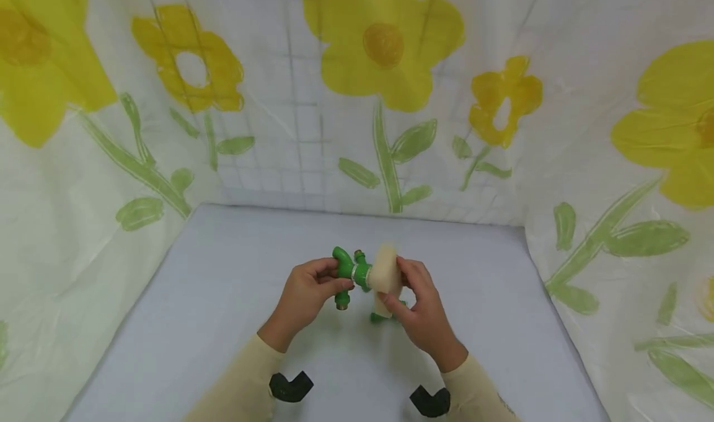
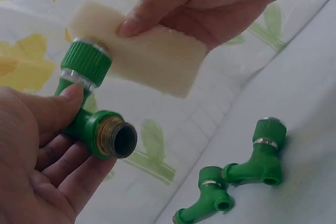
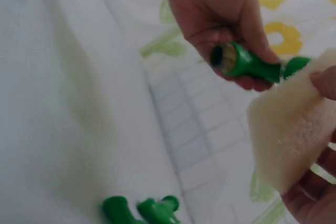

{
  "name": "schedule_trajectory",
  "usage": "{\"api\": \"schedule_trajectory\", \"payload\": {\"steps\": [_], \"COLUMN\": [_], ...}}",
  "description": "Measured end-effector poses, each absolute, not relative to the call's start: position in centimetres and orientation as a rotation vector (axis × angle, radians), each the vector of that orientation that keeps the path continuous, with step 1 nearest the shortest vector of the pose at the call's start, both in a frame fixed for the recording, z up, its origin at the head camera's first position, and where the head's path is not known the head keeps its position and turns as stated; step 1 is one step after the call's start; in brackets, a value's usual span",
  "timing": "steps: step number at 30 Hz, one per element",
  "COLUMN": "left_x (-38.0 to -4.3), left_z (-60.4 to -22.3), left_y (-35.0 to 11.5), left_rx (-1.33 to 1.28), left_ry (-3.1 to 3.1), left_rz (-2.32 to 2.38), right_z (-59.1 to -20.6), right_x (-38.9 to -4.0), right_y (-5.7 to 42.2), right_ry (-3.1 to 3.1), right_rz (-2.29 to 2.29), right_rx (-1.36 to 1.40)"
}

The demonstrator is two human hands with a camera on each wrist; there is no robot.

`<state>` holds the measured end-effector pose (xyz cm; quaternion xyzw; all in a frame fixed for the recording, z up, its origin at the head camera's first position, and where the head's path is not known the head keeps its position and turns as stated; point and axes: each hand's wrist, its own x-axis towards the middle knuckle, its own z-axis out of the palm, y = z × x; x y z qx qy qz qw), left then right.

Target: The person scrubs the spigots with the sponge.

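My left hand (image 1: 304, 293) holds a green plastic tap (image 2: 86, 66) by its body, the thumb on one side and fingers beneath. The tap has a ribbed knob, a pale ring and a threaded metal end. In my right hand (image 1: 423, 307) is a cream-coloured sponge (image 2: 157, 64), pinched between thumb and fingers. One face of the sponge lies against the end of the tap's knob. In the right wrist view, the sponge (image 3: 289, 124) covers part of the tap (image 3: 254, 66).
Two more green taps, one nearer (image 2: 210, 198) and one farther (image 2: 262, 156), lie on the white table (image 1: 245, 242) beyond the hands. A white curtain (image 1: 268, 100) with painted yellow flowers surrounds the table at the back and sides.
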<state>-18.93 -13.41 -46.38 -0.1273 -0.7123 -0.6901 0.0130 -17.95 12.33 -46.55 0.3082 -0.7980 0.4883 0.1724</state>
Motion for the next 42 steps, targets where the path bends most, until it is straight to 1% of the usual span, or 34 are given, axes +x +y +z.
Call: {"api": "schedule_trajectory", "payload": {"steps": [5,8,12,16,19,23,26,30,32,35,38,42], "left_x": [-19.2,-19.1,-19.1,-19.1,-19.1,-18.9,-18.9,-19.0,-19.1,-19.1,-18.8,-18.9], "left_z": [-47.1,-47.0,-46.3,-46.2,-46.5,-46.6,-46.6,-46.8,-47.0,-47.3,-47.4,-47.5], "left_y": [-13.3,-13.5,-14.0,-13.9,-13.6,-13.4,-13.5,-13.6,-13.5,-13.4,-13.9,-15.9], "left_rx": [-0.389,-0.438,-0.452,-0.403,-0.389,-0.408,-0.359,-0.242,-0.226,-0.279,-0.298,-0.139], "left_ry": [-2.216,-2.247,-2.241,-2.227,-2.27,-2.298,-2.253,-2.189,-2.185,-2.184,-2.183,-2.223], "left_rz": [-2.214,-2.182,-2.142,-2.184,-2.185,-2.143,-2.13,-2.16,-2.169,-2.171,-2.147,-2.074], "right_z": [-46.1,-45.6,-46.3,-46.7,-46.1,-45.4,-46.3,-47.7,-47.6,-46.8,-46.7,-47.5], "right_x": [-17.1,-17.6,-17.9,-17.1,-17.1,-17.9,-18.0,-17.3,-17.2,-18.0,-19.0,-19.3], "right_y": [11.9,11.9,12.0,11.6,11.4,11.7,11.8,11.2,10.9,10.8,11.5,13.4], "right_ry": [-2.262,-2.238,-2.275,-2.287,-2.235,-2.219,-2.263,-2.276,-2.237,-2.204,-2.236,-2.272], "right_rz": [1.3,1.278,1.307,1.317,1.284,1.268,1.269,1.257,1.257,1.26,1.24,1.25], "right_rx": [0.954,0.924,0.821,0.874,0.946,0.88,0.814,0.878,0.924,0.905,0.834,0.766]}}
